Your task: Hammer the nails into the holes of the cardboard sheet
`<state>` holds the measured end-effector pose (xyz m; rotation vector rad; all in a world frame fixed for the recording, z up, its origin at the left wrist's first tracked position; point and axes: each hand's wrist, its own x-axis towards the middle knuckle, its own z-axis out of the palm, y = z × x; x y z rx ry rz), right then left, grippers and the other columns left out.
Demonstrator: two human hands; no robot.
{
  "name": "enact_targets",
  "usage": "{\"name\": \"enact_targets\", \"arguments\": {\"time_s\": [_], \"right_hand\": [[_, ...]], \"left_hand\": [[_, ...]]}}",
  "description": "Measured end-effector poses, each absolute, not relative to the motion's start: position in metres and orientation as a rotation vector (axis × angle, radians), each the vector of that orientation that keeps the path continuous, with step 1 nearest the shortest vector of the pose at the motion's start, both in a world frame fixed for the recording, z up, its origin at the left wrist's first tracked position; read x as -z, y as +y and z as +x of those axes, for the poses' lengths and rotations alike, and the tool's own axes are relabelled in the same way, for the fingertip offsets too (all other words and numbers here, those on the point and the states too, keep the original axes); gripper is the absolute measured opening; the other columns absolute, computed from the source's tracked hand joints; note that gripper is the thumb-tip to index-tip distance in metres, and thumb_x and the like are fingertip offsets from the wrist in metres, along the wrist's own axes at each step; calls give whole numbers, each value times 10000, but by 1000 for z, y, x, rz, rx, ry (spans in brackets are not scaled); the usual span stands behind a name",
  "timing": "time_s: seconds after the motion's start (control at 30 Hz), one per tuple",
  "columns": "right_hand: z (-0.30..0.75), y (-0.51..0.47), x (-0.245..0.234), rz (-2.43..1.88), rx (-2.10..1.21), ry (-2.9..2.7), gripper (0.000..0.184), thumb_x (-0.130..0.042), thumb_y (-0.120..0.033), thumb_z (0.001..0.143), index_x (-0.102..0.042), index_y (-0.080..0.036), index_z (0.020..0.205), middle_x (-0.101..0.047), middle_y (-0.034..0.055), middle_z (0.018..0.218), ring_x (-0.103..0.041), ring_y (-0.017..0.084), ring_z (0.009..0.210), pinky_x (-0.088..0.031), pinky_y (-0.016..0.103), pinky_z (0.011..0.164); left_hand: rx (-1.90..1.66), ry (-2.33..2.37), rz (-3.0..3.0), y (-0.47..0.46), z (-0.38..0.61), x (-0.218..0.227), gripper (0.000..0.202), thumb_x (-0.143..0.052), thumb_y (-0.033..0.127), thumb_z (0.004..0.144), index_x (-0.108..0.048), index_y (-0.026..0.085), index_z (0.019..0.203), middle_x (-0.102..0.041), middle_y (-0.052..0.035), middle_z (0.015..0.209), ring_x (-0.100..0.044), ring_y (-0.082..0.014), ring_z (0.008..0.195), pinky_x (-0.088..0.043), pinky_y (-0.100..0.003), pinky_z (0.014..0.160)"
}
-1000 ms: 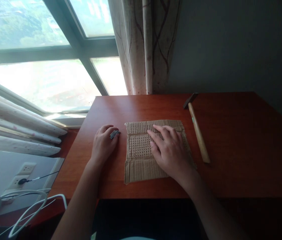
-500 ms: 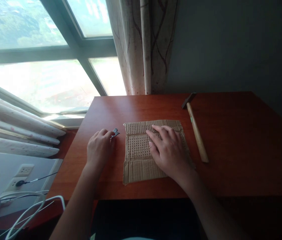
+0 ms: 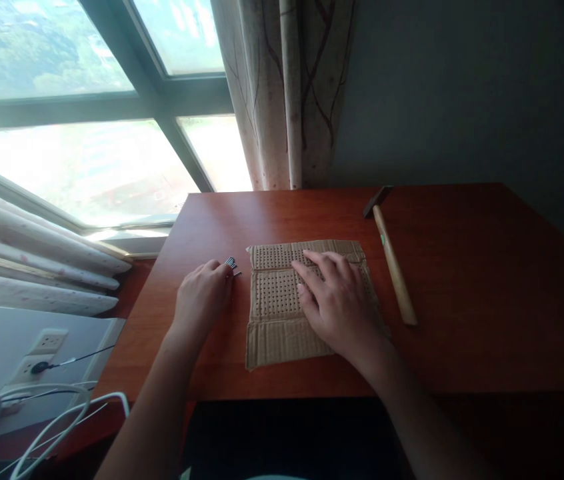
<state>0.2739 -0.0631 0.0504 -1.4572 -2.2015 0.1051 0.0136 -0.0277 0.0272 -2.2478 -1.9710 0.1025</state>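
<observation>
My left hand (image 3: 205, 291) is over the left part of the table, its fingers pinched at a little cluster of thin metal nails (image 3: 231, 263). A single nail pokes out to the right by the fingertips, which are partly hidden behind the hand. Flat on the cardboard sheet (image 3: 282, 340) rests my right hand (image 3: 335, 293), fingers spread, holding nothing. That brown sheet has rows of small holes across its upper and middle panels, and creases between them; the right hand covers part of it.
A hammer (image 3: 395, 267) with a wooden handle lies right of the cardboard on the reddish wooden table (image 3: 472, 287). A window and curtains (image 3: 282, 93) stand behind and to the left. White cables (image 3: 77, 407) hang at lower left, near wall sockets (image 3: 49, 341).
My left hand has shifted slightly right at the nails, and one nail now lies apart from the cluster. My right hand, the cardboard and the hammer stay put.
</observation>
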Motion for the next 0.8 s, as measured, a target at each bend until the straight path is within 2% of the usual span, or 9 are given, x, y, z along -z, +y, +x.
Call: {"name": "enact_targets", "arguments": {"time_s": [0.2, 0.4, 0.5, 0.57, 0.7, 0.8], "right_hand": [[273, -63, -52, -1455, -103, -2192, 394, -449, -306, 1010, -635, -231, 1350, -589, 77, 1425, -487, 299, 1293, -424, 498, 1022], [273, -63, -53, -1443, -108, -2160, 355, -476, -291, 993, -665, -213, 1283, -612, 109, 1380, -519, 299, 1270, -439, 488, 1003], [272, -63, -53, -1438, -115, -2139, 335, -484, -281, 989, -678, -193, 1247, -630, 123, 1337, -539, 289, 1254, -442, 479, 1003], [272, -63, -53, -1433, -118, -2135, 329, -483, -278, 989, -680, -177, 1234, -643, 123, 1321, -542, 285, 1258, -436, 475, 1019], [272, -64, -52, -1423, -127, -2128, 334, -475, -277, 996, -676, -162, 1238, -650, 121, 1327, -533, 283, 1281, -427, 472, 1038], [272, -64, -51, -1421, -128, -2122, 330, -479, -271, 993, -676, -161, 1235, -651, 118, 1328, -532, 284, 1281, -426, 476, 1037]], "left_hand": [[-305, -1972, -2387, -30, 19, -38, 262, -414, 257, 990, -651, 192, 899, -707, -85, 990, -681, -227, 777, -352, -321, 603], [-83, -2049, -2443, -39, 17, -38, 205, -455, 297, 963, -636, 234, 889, -719, -38, 1037, -673, -191, 735, -309, -290, 534], [262, -2125, -2455, -41, 10, -37, 148, -515, 304, 920, -631, 227, 869, -719, -26, 903, -652, -172, 682, -395, -278, 574], [617, -2171, -2424, -40, 6, -37, 119, -570, 310, 886, -642, 216, 875, -711, -19, 827, -661, -169, 682, -465, -278, 631], [1399, -2274, -2258, -33, 12, -52, 182, -703, 340, 813, -688, 195, 922, -751, -31, 874, -715, -179, 766, -566, -286, 727], [1794, -2273, -2282, -25, 34, -72, 198, -757, 339, 787, -702, 173, 880, -755, -43, 851, -723, -183, 784, -602, -296, 737]]}}
